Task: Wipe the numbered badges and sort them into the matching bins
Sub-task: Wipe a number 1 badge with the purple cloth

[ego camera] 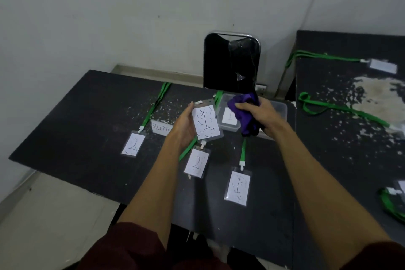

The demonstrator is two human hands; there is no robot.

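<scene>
Badge 1 [206, 121] held in left fingers [187, 113], purple cloth [246, 117] in right hand [259, 114]

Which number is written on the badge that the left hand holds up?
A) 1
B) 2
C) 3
A: the badge in the left hand shows a large 1 among pen scribbles, while the right hand grips a purple cloth.

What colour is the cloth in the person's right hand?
Purple. The head view shows the cloth bunched in the right hand.
</scene>
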